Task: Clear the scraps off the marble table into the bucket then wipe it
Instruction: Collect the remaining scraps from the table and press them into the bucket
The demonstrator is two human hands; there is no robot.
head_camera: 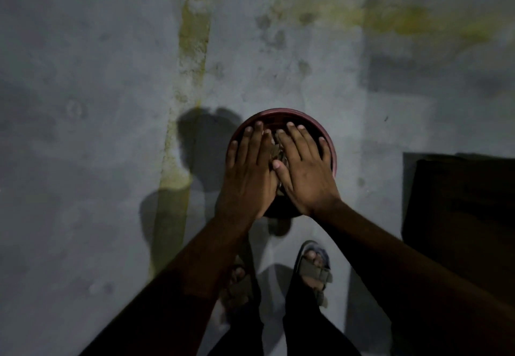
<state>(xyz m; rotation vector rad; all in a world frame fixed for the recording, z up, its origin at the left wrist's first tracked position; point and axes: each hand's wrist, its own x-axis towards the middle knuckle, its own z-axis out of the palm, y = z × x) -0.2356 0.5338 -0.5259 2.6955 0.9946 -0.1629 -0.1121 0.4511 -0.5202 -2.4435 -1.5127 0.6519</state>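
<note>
Hands: left hand (pixel 248 171) and right hand (pixel 303 171), fingers straight, cupping scraps (pixel 277 152) between them.
Bucket (pixel 333 149): beneath fingers, to catch scraps.

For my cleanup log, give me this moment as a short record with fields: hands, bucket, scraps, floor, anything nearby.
left hand: flat, fingers straight, over the bucket
right hand: flat, fingers straight, beside the left
bucket: red, round, on the floor ahead of the feet
scraps: glimpsed between the hands, inside the bucket
floor: grey, stained, with a yellow stripe
dark object: at right, too dim to identify
sandals: on both feet
</note>
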